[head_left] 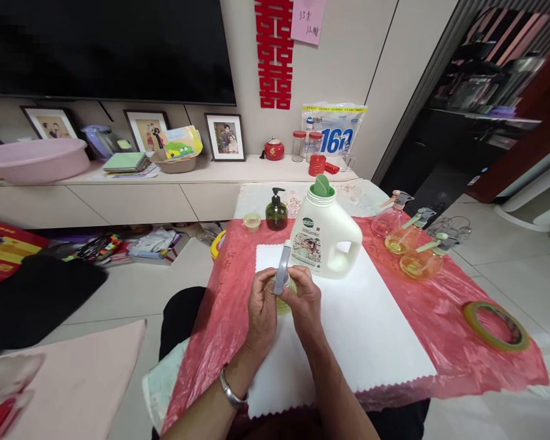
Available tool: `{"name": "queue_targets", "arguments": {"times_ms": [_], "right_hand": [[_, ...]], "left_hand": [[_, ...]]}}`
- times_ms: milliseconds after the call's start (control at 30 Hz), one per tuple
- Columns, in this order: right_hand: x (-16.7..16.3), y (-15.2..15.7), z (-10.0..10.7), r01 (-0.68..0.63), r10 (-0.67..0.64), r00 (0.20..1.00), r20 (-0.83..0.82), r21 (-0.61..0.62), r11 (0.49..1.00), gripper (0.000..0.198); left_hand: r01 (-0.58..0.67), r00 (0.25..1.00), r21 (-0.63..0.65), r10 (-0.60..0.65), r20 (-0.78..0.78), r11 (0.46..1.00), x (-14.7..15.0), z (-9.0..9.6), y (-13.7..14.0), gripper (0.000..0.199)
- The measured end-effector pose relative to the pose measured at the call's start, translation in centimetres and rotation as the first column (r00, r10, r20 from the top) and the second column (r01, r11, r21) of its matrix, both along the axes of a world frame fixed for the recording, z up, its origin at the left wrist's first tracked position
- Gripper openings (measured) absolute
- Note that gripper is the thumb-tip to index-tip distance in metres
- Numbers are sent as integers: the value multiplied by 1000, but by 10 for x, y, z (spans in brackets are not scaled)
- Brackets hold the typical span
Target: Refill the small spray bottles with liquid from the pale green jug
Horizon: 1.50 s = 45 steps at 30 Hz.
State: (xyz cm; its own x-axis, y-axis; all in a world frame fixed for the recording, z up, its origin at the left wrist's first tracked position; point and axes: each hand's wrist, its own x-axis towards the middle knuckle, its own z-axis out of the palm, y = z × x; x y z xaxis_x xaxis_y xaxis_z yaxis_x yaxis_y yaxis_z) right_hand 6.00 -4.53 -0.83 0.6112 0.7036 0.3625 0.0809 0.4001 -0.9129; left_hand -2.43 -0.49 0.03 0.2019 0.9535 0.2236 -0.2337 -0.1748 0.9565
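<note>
Both hands meet around a small spray bottle [282, 305] at the near side of the white jug. Its lower part is clear with yellow-green liquid, and a grey trigger [282, 269] rises from the top. My left hand [261, 302] wraps the bottle's left side. From the right, my right hand [306, 299] grips it, the thumb close to the trigger's lower end. Fingers cover much of the bottle and its neck. Just behind stands a large white detergent jug [318, 235] with a green spout [322, 186] in its open mouth.
A dark green pump bottle [276, 211] and a small lidded tub [252, 222] stand behind left. Several spray bottles [421, 260] line the right, near a tape roll [495, 326]. White sheet [366, 342] lies over red plastic [215, 305]. A cabinet [142, 198] runs behind.
</note>
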Motion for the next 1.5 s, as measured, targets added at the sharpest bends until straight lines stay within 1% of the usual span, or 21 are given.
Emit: {"name": "queue_targets", "arguments": {"times_ms": [133,233,300,400,567,700,833,1000,1100,1233,1367,1500], "right_hand": [[0,1,0,23,-23,1000,-6,-5,1000,33],[-2,1,-1,46,-46,999,12,-9,999,28],[-3,1,-1,66,-65,997,35,-8,998,26],[-5,0,-2,91,-90,993,78,-7,996,27],[-6,1,-2,132,-131,976,172,8,991,24],[-7,2,-2,153,-158,963,220,39,987,23],[-6,1,-2,144,-146,957,250,26,989,22],[-3,0,-4,122,-121,958,259,13,992,23],[-2,0,-4,100,-100,960,262,12,995,25],[0,0,-4,77,-75,962,263,3,997,24],[1,-1,-4,66,-63,964,260,-5,998,23],[1,-1,-5,70,-67,962,263,-2,998,21]], "left_hand": [[46,999,-15,-45,21,999,-2,2,0,35],[91,995,12,-91,43,996,-4,0,0,33],[102,993,24,-103,53,994,-4,0,-1,36],[75,996,12,-76,51,997,0,3,-3,41],[5,1000,-61,-4,26,998,5,14,-4,29],[-7,1000,-8,7,-9,1000,4,18,-1,24],[13,998,56,-9,-57,998,-1,19,4,20],[55,993,85,-45,-111,995,-6,16,8,18],[82,986,81,-69,-153,993,-8,11,11,19],[136,980,67,-125,-154,988,-11,7,14,24],[176,975,48,-168,-147,983,-13,7,16,23],[186,976,20,-182,-116,982,-13,11,13,24]]}}
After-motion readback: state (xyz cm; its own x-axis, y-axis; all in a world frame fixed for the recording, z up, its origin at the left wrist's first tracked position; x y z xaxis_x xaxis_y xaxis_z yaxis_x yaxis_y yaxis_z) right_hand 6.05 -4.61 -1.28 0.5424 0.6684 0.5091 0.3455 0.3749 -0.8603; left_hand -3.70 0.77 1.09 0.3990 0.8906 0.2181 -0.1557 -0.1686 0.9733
